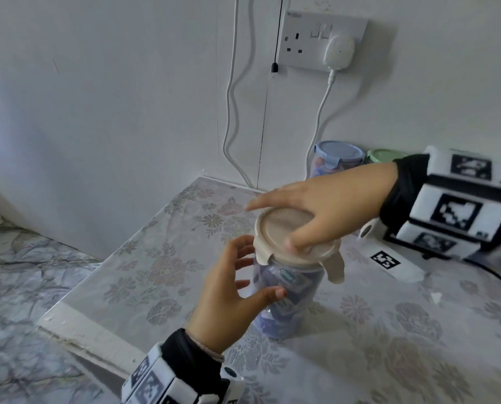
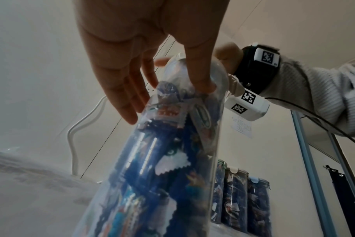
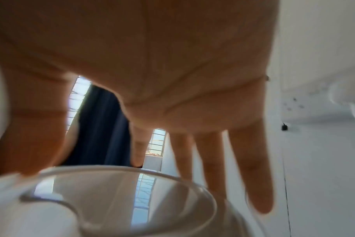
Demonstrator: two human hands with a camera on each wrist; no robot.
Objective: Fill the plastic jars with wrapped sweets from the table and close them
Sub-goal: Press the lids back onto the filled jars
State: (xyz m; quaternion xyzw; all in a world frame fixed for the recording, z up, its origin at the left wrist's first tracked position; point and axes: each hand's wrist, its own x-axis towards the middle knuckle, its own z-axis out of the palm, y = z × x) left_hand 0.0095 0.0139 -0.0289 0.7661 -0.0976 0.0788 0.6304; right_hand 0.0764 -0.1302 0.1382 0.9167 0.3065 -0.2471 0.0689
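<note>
A clear plastic jar (image 1: 287,304) packed with blue-wrapped sweets stands on the floral table (image 1: 161,258). A beige lid (image 1: 284,228) sits on top; its front clip (image 1: 335,266) hangs flared outward. My right hand (image 1: 271,225) lies flat over the lid, fingers straight and the thumb pressing its near edge. My left hand (image 1: 261,268) is beside the jar, fingers spread and the thumb touching the wall. In the left wrist view the thumb rests on the jar (image 2: 162,160) near its top. The right wrist view shows the lid (image 3: 116,200) under the straight fingers.
Closed jars with a blue lid (image 1: 338,154) and a green lid (image 1: 384,155) stand at the back by the wall, behind my right wrist. A tagged white card (image 1: 389,262) lies right of the jar. Cables (image 1: 231,112) hang from a wall socket (image 1: 325,39). The table's edge (image 1: 77,339) runs on the left.
</note>
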